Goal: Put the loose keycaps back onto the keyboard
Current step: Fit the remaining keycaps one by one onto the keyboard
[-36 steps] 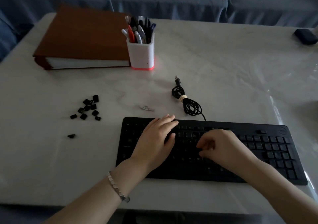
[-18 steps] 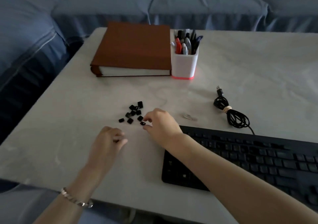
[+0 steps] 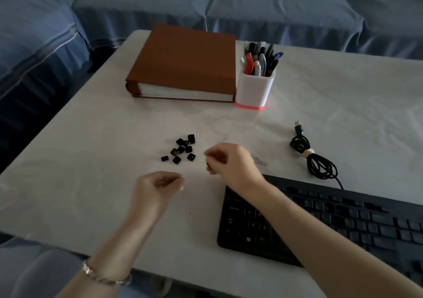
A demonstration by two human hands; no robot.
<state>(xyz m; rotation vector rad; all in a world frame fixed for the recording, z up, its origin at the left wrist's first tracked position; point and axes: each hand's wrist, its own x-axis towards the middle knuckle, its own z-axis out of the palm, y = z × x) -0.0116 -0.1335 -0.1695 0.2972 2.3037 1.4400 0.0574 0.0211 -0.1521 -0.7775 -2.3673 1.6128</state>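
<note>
L hand: I'm hovering it over the bare surface, just near side of the cap pile, fingers curled in, thumb meeting fingertips. Can't tell if a cap is pinched inside.
R hand: I'm holding it just right of the pile, by the kbd's far-left corner, fingers curled under. Sth small and dim is showing at the fingertips; can't tell if it's a cap.
Keycaps: small black caps are lying in a loose cluster on the surface, left of the kbd and apart from it, some touching, one sitting off at the left end.
Keyboard: black, lying at my right and running out of view; my R forearm is crossing over its left end and hiding keys there.
Metal bit: small and shiny, poking out from behind my R hand; mostly hidden.
Cable: black, bundled w/ a pale tie, lying beyond the kbd; USB plug is pointing away from me.
Binder: thick, brown, lying flat at the far side.
Pen pot: white w/ a pink base, touching the binder's right edge, holding pens.
Sofa: blue, wrapping round the far and left sides.
Bracelet: I'm wearing it on my L wrist.
Writing: key legends are showing too dim and blurred to read.
</note>
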